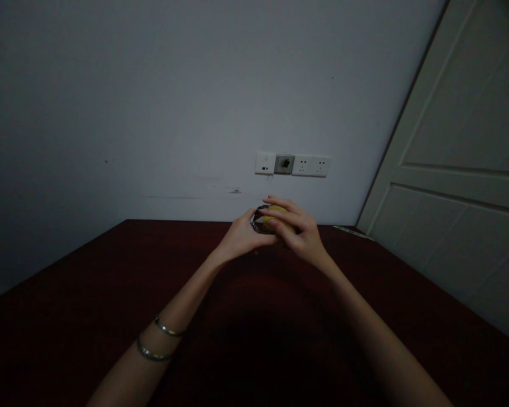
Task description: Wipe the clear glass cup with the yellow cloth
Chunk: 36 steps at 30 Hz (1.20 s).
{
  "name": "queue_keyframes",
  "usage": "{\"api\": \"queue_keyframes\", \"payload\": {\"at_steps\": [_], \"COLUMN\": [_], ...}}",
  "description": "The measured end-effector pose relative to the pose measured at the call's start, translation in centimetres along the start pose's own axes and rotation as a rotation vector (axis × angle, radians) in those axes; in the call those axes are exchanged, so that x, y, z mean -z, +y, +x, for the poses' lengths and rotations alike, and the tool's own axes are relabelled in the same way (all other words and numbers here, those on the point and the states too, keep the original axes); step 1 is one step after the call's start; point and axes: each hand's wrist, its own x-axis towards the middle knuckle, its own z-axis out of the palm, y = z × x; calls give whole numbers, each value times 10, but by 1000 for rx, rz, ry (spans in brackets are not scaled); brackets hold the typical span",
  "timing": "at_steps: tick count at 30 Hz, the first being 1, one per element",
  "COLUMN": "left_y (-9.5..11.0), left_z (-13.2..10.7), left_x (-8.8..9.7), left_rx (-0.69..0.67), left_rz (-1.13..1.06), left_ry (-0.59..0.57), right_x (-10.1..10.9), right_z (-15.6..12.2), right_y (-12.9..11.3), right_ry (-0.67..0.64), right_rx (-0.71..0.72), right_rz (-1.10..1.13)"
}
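Observation:
Both my arms reach forward over a dark red table. My right hand is curled around a small yellow rounded object held above the far part of the table. My left hand pinches a dark, shiny ring-like part at the left side of that same object. The light is dim and I cannot make out what the object is. Two silver bangles sit on my left wrist.
A pale wall stands behind the table with a row of white sockets. A white panelled door is at the right. A thin greenish strip lies at the table's far right edge.

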Motion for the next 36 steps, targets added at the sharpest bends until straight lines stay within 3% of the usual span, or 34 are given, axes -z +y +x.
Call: {"api": "queue_keyframes", "payload": {"at_steps": [4, 11, 20, 28, 36], "left_y": [1, -1, -3, -11, -11], "left_z": [-1, 2, 3, 5, 4], "left_x": [0, 2, 1, 8, 10], "left_rx": [45, 29, 37, 230, 292], "left_rz": [-62, -137, -175, -317, -276], "left_ry": [-21, -43, -101, -230, -301], "right_x": [4, 13, 6, 7, -8], "right_z": [0, 2, 2, -6, -9], "right_y": [7, -1, 10, 7, 12], "right_ry": [94, -84, 58, -229, -140], "right_rx": [-94, -48, -156, -135, -139], "right_rz": [120, 177, 179, 91, 10]}}
